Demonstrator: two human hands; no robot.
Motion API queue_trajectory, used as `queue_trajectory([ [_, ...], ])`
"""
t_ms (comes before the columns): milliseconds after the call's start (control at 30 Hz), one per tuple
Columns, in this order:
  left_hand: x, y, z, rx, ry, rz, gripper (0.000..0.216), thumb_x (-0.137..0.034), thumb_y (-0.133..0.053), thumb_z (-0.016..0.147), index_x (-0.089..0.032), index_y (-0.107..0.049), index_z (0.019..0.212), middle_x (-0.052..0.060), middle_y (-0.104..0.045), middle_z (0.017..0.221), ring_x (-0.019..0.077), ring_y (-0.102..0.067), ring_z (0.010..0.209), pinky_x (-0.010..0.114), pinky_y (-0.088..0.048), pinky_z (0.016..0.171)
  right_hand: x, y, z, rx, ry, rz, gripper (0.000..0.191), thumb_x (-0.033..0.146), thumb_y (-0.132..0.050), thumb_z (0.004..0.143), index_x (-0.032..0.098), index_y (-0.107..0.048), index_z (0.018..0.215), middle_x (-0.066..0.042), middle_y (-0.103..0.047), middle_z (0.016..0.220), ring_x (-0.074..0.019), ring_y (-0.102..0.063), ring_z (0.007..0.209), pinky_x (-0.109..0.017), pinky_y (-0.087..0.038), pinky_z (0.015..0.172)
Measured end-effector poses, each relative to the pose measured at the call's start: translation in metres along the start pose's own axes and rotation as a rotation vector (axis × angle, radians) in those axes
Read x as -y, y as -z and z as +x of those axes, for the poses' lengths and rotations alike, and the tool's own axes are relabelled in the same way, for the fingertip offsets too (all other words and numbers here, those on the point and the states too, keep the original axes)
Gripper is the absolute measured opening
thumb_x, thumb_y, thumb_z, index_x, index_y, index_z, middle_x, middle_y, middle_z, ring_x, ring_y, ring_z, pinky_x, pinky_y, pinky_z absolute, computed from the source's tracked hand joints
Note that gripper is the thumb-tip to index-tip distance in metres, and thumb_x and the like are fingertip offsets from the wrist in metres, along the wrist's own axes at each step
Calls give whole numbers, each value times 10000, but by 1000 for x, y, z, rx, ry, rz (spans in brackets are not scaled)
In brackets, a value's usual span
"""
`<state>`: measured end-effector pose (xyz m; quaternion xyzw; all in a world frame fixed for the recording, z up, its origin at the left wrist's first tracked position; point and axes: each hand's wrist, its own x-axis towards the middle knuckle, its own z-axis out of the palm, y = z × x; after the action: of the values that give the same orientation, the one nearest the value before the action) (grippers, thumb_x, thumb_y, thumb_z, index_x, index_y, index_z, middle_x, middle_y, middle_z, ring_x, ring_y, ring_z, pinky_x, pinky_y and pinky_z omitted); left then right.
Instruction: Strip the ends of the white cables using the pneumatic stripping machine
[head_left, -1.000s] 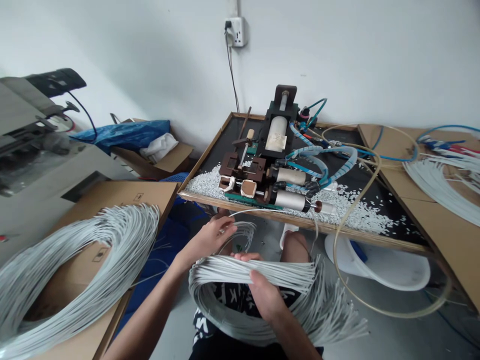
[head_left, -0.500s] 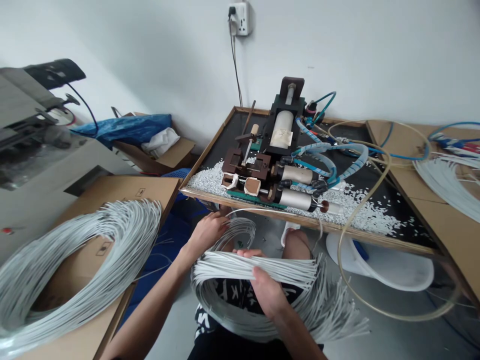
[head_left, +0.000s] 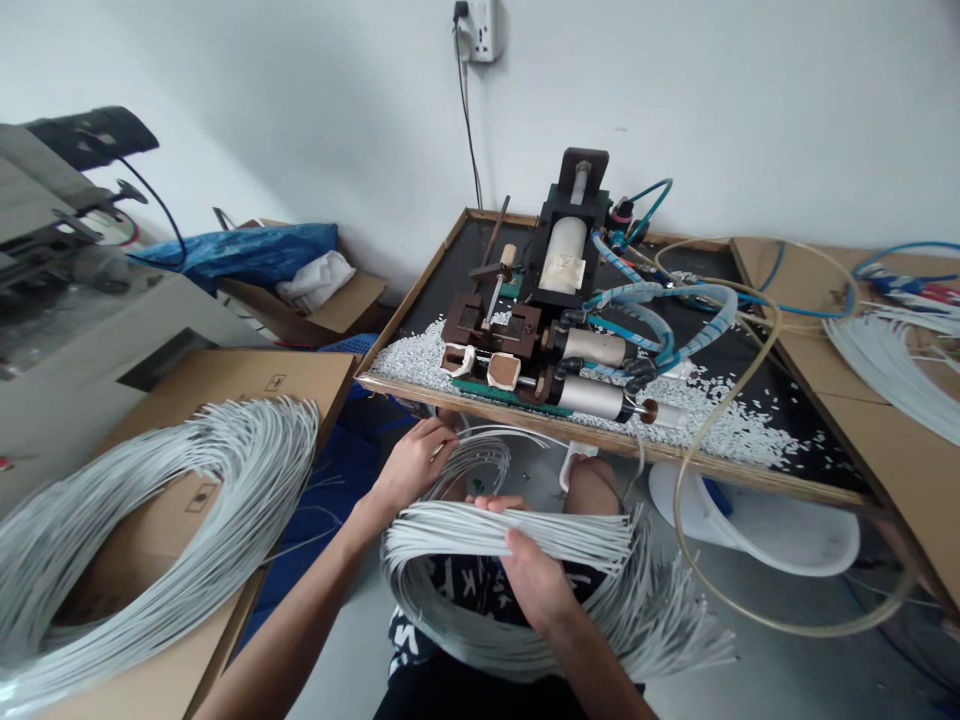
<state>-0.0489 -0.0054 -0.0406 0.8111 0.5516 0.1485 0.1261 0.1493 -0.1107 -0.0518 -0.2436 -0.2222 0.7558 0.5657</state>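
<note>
A coiled bundle of grey-white wires (head_left: 450, 530) lies across my lap, its loose ends fanned out to the right. My right hand (head_left: 531, 570) is closed around the upper strands of this bundle, thumb in front and fingertips showing behind. Farther up and to the left, my left hand (head_left: 420, 462) pinches a few white wires (head_left: 499, 432) just below the bench edge. Those wires arch to the right from its fingers. Above them sits a pneumatic machine (head_left: 517, 335) with metal cylinders and two padded blocks at its front.
White plastic bits (head_left: 720, 415) litter the black bench top. A second wire coil (head_left: 247, 500) rests on cardboard at left, beside a grey machine (head_left: 90, 290). A yellowish hose (head_left: 679, 510) loops down at right, near a white basin (head_left: 802, 540). More wires (head_left: 874, 360) lie far right.
The single wire at my left hand has become a few wires arching to the right. My left hand has shifted slightly; my right hand stays on the bundle.
</note>
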Motion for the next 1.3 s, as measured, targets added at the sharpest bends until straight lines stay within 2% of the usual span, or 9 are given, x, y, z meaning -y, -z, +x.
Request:
queue_trajectory([
  [167,-8,14,-7,-55,-126,-212,235,-229,-448,1032,-188,-641,905,54,-681,903,182,-644,834,282,-501,778,-2,1,0,4,-3,-1,227,410,-792,818,289,-787,1010,-9,-763,1132,-308,-607,1260,-513,-335,1223],
  [433,-3,14,-11,-29,-81,-166,241,-247,-440,1015,-211,-643,891,12,-705,789,173,-611,680,270,-458,685,-2,1,1,14,-6,10,225,394,-794,812,292,-785,1012,-6,-765,1148,-307,-607,1264,-504,-344,1212],
  [600,-3,13,-11,-26,-82,-92,143,-224,-519,949,-206,-634,865,4,-683,733,171,-617,649,261,-440,639,-1,1,1,10,-26,37,229,387,-805,803,282,-788,1006,-13,-771,1130,-305,-624,1241,-504,-369,1190],
  [833,-8,20,-6,-61,-157,-90,266,-317,-520,1001,-207,-591,770,28,-648,796,177,-614,731,275,-463,693,2,-1,2,-22,-23,54,242,397,-824,771,268,-792,974,-20,-775,1096,-302,-630,1222,-498,-359,1191],
  [967,-17,25,-6,-79,-159,-248,375,-363,-539,1005,-194,-566,671,38,-621,782,175,-580,759,282,-469,726,1,0,2,-29,-25,43,228,381,-818,767,265,-789,961,-27,-773,1085,-307,-643,1187,-519,-335,1200],
  [1067,-25,30,-9,-48,-61,-469,411,-394,-532,1010,-177,-565,663,11,-573,693,146,-539,677,251,-448,652,0,1,3,-18,-16,32,226,377,-801,785,261,-786,978,-29,-771,1106,-303,-635,1196,-513,-316,1211],
  [1133,-31,37,-12,-17,37,-653,386,-455,-553,993,-167,-612,744,-7,-571,658,127,-512,600,228,-420,568,0,1,3,-18,-16,31,229,386,-800,786,263,-787,979,-26,-772,1108,-301,-631,1193,-504,-324,1202],
  [1200,-37,48,-14,7,106,-813,398,-534,-587,960,-155,-677,877,13,-637,699,136,-550,592,225,-436,545,0,1,3,-22,-28,44,235,396,-809,777,267,-787,972,-23,-776,1103,-301,-633,1184,-498,-340,1187],
  [1300,-48,68,-15,40,122,-890,510,-613,-574,946,-147,-734,1075,107,-742,942,229,-680,815,276,-536,686,-1,0,2,-20,-42,71,245,398,-827,764,272,-789,972,-13,-780,1101,-288,-635,1185,-469,-380,1162],
])
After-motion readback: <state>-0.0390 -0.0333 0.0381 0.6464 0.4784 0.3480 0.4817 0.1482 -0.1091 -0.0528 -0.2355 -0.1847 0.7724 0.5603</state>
